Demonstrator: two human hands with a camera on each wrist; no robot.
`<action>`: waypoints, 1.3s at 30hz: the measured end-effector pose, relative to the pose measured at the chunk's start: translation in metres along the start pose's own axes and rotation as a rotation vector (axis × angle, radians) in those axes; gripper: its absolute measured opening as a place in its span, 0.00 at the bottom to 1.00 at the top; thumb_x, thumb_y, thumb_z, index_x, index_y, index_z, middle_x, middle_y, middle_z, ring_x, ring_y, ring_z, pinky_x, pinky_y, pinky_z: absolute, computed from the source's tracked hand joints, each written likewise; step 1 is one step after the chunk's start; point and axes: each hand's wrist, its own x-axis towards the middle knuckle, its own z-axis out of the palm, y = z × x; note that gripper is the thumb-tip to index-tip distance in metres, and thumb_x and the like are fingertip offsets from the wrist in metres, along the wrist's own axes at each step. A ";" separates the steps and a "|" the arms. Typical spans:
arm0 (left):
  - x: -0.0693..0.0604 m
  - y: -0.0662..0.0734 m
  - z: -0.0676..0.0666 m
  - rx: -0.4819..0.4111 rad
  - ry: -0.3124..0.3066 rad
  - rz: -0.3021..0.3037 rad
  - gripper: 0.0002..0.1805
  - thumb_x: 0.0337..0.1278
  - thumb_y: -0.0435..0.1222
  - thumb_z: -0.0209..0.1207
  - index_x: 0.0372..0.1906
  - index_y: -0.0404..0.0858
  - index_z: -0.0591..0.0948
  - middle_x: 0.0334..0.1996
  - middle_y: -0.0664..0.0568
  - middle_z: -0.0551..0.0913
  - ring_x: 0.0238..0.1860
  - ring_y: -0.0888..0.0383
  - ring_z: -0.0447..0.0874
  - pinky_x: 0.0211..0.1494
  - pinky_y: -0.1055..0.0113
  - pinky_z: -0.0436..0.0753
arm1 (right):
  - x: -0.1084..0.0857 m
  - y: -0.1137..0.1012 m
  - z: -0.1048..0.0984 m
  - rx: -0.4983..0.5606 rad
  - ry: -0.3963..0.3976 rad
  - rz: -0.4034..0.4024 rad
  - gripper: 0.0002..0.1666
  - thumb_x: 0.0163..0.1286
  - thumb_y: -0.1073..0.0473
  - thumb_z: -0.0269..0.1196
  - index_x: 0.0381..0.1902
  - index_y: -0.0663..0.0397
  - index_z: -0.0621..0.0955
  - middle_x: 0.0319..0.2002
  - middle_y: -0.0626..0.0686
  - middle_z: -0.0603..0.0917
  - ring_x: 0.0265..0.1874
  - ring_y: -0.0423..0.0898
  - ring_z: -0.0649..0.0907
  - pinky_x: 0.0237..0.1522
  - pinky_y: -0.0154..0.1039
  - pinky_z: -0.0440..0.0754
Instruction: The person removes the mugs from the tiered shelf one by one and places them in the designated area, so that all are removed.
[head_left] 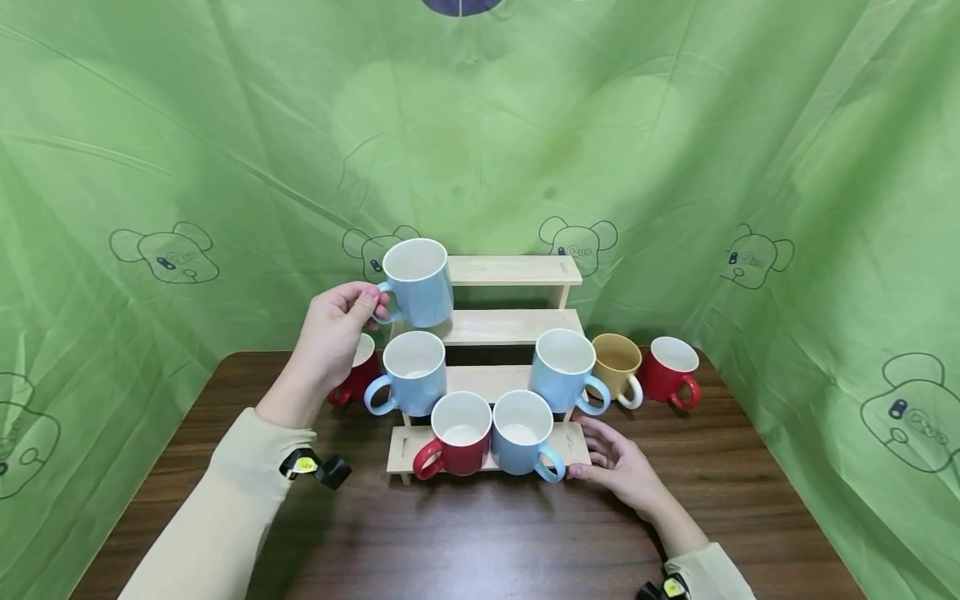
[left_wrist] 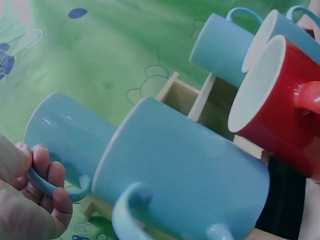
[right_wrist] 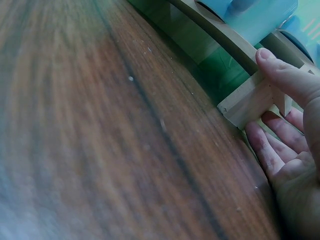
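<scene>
Where the counter [head_left: 517, 546] gives out, green cloth [head_left: 510, 125]: hangs behind the back edge and along both sides.
Counter: dark wood grain, with the pale stepped rack [head_left: 517, 271] standing between its back corners.
Rack: four tiers; a push or tug at one end could, I judge, shift it and set its mugs sliding.
Left hand [head_left: 341, 321]: thumb and fingers clamped on the handle [left_wrist: 77, 195] of the raised blue mug [head_left: 423, 296].
Right hand [head_left: 621, 467]: gripping the right end of the lowest tier [head_left: 405, 446], thumb at the front corner, fingers behind; an uneven pull here would be the likeliest cause of a jolt.
Raised blue mug: nearly upright at the left end of the second tier down [head_left: 517, 329]; whether it touches that tier or floats just over it, I cannot tell. Held from one side only, it could swing and clip the left blue mug [head_left: 414, 375] below.
Third tier [head_left: 487, 383]: left blue mug at one end, right blue mug [head_left: 561, 375] at the other.
Lowest tier: front red mug [head_left: 463, 450] and front blue mug [head_left: 517, 450] side by side at its front edge, so a bump could tip either toward the counter's front edge.
Back right corner: yellow mug [head_left: 609, 372] and red mug [head_left: 667, 377] on the counter.
</scene>
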 end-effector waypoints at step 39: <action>-0.058 -0.032 -0.081 -0.225 0.539 0.006 0.09 0.79 0.28 0.61 0.40 0.29 0.89 0.30 0.52 0.90 0.32 0.62 0.86 0.35 0.75 0.81 | 0.000 0.001 0.000 -0.004 0.002 0.005 0.48 0.66 0.72 0.77 0.79 0.70 0.68 0.74 0.71 0.74 0.63 0.37 0.84 0.59 0.34 0.85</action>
